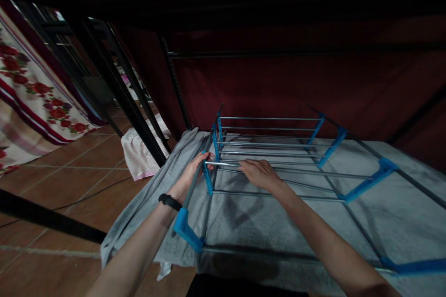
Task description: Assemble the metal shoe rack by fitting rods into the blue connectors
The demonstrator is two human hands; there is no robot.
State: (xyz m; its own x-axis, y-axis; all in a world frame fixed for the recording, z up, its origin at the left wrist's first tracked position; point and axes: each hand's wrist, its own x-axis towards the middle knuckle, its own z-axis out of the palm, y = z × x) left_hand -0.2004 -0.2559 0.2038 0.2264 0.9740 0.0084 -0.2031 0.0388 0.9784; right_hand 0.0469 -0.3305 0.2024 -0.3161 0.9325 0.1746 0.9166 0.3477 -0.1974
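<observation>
A rack of thin metal rods and blue plastic connectors, like a shoe rack, lies on its side on a grey blanket. At its left side, my left hand [199, 167] wraps around a blue connector [208, 178] where a metal rod [226, 164] meets it. A black band [170, 201] circles my left wrist. My right hand [259, 174] curls over the same rod, a short way to the right. Its fingertips are partly hidden behind the rod. Closer to me, another blue connector [188, 232] joins a side tube to the front rod.
The grey blanket [244, 227] covers a low bed inside a black metal frame [111, 83]. Dark red cloth [296, 88] hangs behind. At left are a floral curtain [52, 97], a striped cloth [141, 151] and a cable [94, 192] on the tiled floor [87, 158].
</observation>
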